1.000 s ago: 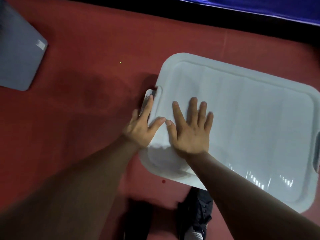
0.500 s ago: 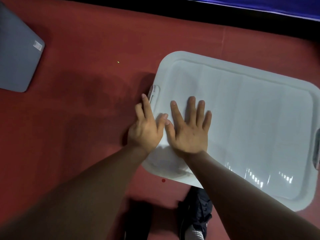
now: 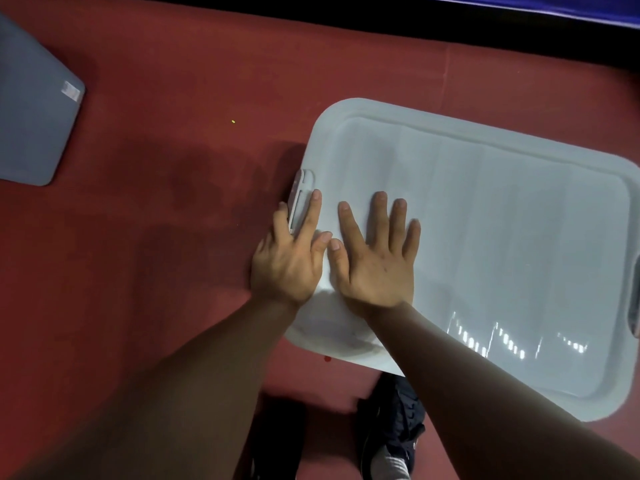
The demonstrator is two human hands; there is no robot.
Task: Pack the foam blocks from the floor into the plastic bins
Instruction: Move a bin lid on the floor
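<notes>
A white plastic bin with its lid [image 3: 502,237] on lies on the red floor, filling the right half of the view. My right hand [image 3: 377,261] lies flat on the lid near its left end, fingers spread and straight. My left hand [image 3: 291,258] rests on the lid's left edge, its fingers straight along the white side latch [image 3: 299,192], which lies closed against the bin. No foam blocks are visible; the bin's inside is hidden by the lid.
A grey lid or bin [image 3: 31,119] lies at the far left on the red floor [image 3: 156,220]. A dark wall base and blue strip run along the top. My shoes [image 3: 394,431] stand just below the bin. A grey latch [image 3: 635,296] shows at the bin's right end.
The side latch, tilted outward a second ago, now lies flat against the bin. My left hand has slid up over it. My right hand has stayed flat on the lid.
</notes>
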